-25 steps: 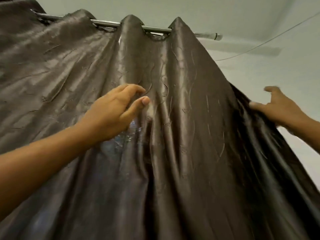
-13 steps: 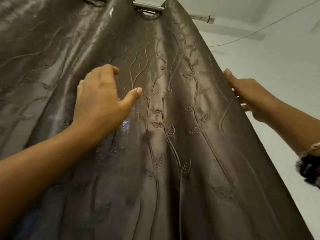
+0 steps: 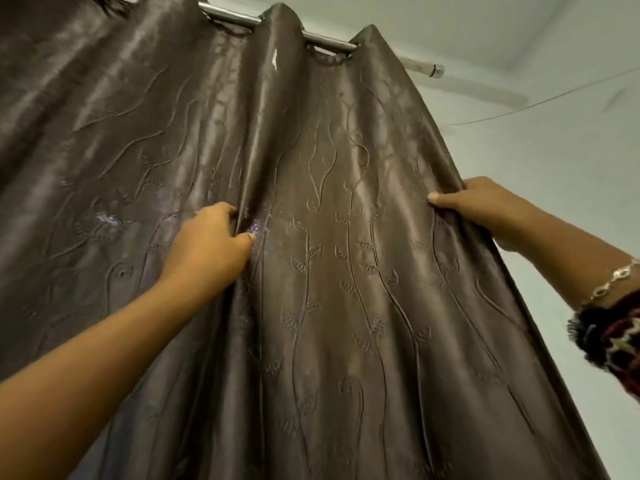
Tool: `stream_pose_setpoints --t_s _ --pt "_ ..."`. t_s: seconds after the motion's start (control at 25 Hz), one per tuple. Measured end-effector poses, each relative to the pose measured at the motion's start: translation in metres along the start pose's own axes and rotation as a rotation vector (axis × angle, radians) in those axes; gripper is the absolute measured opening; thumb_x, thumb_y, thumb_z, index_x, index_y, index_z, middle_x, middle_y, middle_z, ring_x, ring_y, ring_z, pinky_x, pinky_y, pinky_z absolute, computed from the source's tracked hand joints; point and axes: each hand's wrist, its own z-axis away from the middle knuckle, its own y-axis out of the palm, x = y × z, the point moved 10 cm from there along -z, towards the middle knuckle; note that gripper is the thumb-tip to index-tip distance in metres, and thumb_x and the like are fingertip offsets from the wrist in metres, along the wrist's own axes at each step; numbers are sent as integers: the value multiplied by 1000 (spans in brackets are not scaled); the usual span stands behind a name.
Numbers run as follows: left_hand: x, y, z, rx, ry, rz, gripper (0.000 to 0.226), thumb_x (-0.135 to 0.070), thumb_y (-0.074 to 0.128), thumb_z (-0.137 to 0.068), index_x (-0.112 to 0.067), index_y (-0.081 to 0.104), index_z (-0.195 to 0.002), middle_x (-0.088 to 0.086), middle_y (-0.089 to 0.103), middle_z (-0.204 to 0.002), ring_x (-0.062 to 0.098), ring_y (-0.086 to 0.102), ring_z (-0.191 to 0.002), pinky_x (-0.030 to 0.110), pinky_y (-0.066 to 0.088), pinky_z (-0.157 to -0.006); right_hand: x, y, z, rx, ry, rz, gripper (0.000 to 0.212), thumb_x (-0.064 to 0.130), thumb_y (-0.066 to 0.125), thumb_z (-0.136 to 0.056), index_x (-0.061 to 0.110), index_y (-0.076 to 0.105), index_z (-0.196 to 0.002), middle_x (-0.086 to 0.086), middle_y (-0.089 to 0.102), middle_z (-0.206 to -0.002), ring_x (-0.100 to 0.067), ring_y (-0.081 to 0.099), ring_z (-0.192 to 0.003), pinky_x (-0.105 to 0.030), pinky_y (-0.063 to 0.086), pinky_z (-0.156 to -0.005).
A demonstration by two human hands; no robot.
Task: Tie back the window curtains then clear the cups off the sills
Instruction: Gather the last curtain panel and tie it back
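Curtain (image 3: 346,289) fills nearly the whole frame: a dark brown, glossy sheet embossed with vines and leaves. It hangs by its eyelets from the metal rod (image 3: 230,14) at top centre and runs down to the bottom edge.

Left hand (image 3: 207,252), centre left, has its fingers curled into a vertical fold, thumb tip pressed to the fabric, and pinches that pleat. Right hand (image 3: 485,209), over at the right, has the outer edge, with the thumb flat on the front and the other fingers wrapped behind the hem, out of sight. Between the two hands the cloth lies fairly flat, and it hides whatever is behind it.

Right of the fabric is pale wall (image 3: 554,188). The rod's bare end (image 3: 433,69) pokes out there, and a thin wire (image 3: 540,102) is strung across the upper right. On the right forearm there is a silver chain bracelet (image 3: 613,282), and below it a fringed, patterned cuff (image 3: 613,341) at the frame's right edge.
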Motion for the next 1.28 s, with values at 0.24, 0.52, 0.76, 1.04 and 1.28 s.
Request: stream_pose_setpoints --t_s 0.24,0.52,0.76,1.04,1.28 --pt "-41 27 9 -19 174 5 17 -7 48 -84 -4 57 -98 19 64 -95 36 58 -93 42 48 -79 4 8 -18 -114 -122 375 32 27 49 -93 4 55 -114 -19 60 -111 -37 56 -100 -41 47 -88" --pt "-92 105 8 92 211 45 26 -1 40 -84 -15 28 -65 2 36 -64 24 38 -68 32 25 -59 -1 24 -27 -82 -218 529 27 22 40 -96 1 53 -108 -18 58 -106 -31 50 -87 -35 40 -74" --pt "-175 152 11 198 298 145 35 -1 43 -84 -17 25 -59 1 35 -62 20 35 -58 29 16 -47 -28 26 -42 -36 -177 570 24 21 42 -94 5 54 -107 -19 60 -109 -37 56 -96 -37 44 -77" --pt "-142 119 23 34 215 -32 29 -21 41 -93 -14 33 -66 0 45 -68 23 44 -69 31 26 -55 -49 23 -29 -102 -218 507 18 22 41 -93 8 50 -87 -7 49 -77 -30 47 -75 -33 35 -63" --pt "-80 32 49 -279 164 -566 57 -59 19 -91 -13 52 -92 6 56 -94 27 50 -89 33 31 -65 -39 41 -16 -159 -221 477 25 13 39 -94 10 35 -70 -7 41 -71 -30 44 -74 -34 34 -63"
